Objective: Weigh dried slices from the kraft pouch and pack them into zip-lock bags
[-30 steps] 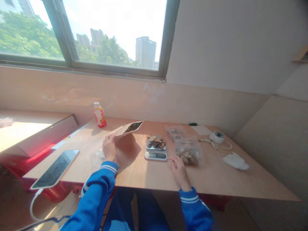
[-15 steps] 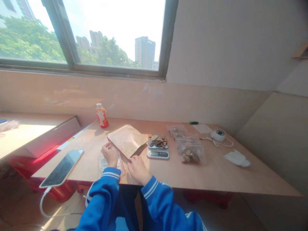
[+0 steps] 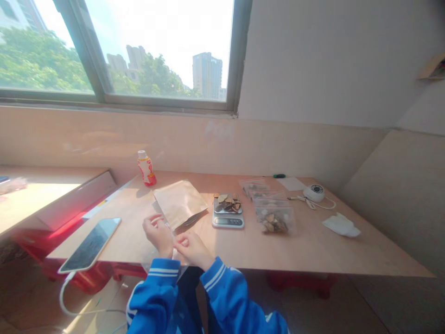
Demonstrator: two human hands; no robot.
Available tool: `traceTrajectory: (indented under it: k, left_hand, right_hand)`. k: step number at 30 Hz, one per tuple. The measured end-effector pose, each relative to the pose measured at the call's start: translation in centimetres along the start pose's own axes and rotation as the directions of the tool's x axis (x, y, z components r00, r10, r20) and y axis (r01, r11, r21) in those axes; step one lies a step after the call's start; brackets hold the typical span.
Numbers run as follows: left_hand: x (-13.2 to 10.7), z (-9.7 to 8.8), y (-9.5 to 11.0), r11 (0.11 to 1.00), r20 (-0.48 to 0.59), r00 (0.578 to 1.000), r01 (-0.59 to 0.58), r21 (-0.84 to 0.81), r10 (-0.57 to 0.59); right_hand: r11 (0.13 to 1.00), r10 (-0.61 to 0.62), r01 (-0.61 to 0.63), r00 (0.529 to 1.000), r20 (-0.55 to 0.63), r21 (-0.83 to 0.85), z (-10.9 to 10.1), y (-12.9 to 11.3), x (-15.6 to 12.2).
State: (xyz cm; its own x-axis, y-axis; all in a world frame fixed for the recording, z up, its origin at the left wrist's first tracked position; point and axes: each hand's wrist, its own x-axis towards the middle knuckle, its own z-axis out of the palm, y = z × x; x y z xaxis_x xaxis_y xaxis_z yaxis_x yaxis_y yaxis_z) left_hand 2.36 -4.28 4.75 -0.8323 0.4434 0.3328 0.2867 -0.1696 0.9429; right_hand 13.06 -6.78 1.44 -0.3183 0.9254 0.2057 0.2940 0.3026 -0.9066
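Grip: left hand (image 3: 158,235) and right hand (image 3: 193,250) together near the edge of the wooden table (image 3: 313,250), fingers curled toward each other; cannot tell if they clamp anything. Kraft pouch (image 3: 180,204) lies flat at 12 o'clock, just past the fingertips, within easy reach. Digital scale (image 3: 227,221) at 1 o'clock, loaded with dried brown slices (image 3: 227,202), placed centrally for either hand. Zip bag (image 3: 274,220) of chunks at 2 o'clock. Phone (image 3: 89,244) at 9 o'clock, off to the side, clear of the hands.

Smartphone (image 3: 89,245), white cable (image 3: 61,297), drink bottle (image 3: 146,170), crumpled white tissue (image 3: 341,225).
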Motion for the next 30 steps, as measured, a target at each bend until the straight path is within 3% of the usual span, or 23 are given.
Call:
traceTrajectory:
  k: [2,3,5,7,8,10,13,18,24,26,30]
  left_hand:
    - [-1.8,-0.8,1.7,0.991,0.138,0.982,-0.133,0.011,0.13]
    - [-2.8,-1.1,2.5,0.978,0.223,0.952,-0.21,-0.014,0.208]
    - [-4.8,-1.4,3.7,0.933,0.428,0.831,-0.34,-0.113,0.355]
    - [-6.5,-1.2,4.3,0.9,0.574,0.698,-0.386,-0.202,0.429]
    - [-7.1,-1.0,4.4,0.895,0.62,0.651,-0.384,-0.228,0.438]
    - [-8.1,-0.4,4.0,0.895,0.672,0.596,-0.362,-0.263,0.438]
    - [-8.7,0.4,2.8,0.896,0.699,0.565,-0.336,-0.291,0.439]
    - [-9.5,1.3,1.6,0.883,0.668,0.579,-0.346,-0.317,0.467]
    - [-10.8,2.6,1.7,0.903,0.533,0.73,-0.328,-0.277,0.428]
    - [-10.7,2.9,1.6,0.908,0.502,0.758,-0.322,-0.267,0.417]
    - [-9.3,3.2,0.6,0.925,0.318,0.869,-0.341,-0.168,0.379]
  right_hand:
    - [0.998,0.039,-0.034,0.994,-0.099,0.05,-1.6,-0.5,-1.4]
    - [0.998,0.045,-0.037,0.986,-0.163,0.052,-2.6,-0.9,-2.1]
    - [0.998,0.026,-0.01,0.959,-0.283,0.059,-5.0,-1.8,-3.0]
    - [0.996,0.017,0.017,0.935,-0.355,0.092,-7.3,-2.6,-3.5]
    - [0.993,0.01,0.035,0.93,-0.368,0.114,-8.3,-3.0,-3.7]
    - [0.982,-0.007,0.072,0.939,-0.345,0.176,-9.8,-3.4,-3.8]
    - [0.942,0.014,0.074,0.966,-0.257,0.329,-11.3,-3.6,-4.1]
    - [0.875,-0.002,0.087,0.984,-0.177,0.477,-12.6,-3.8,-5.1]
    - [0.91,-0.033,0.089,0.989,-0.144,0.404,-13.0,-3.7,-5.5]
    - [0.942,-0.02,0.082,0.981,-0.191,0.325,-13.4,-3.3,-5.4]
    - [0.98,0.036,0.035,0.937,-0.349,0.194,-15.6,-1.9,-5.0]
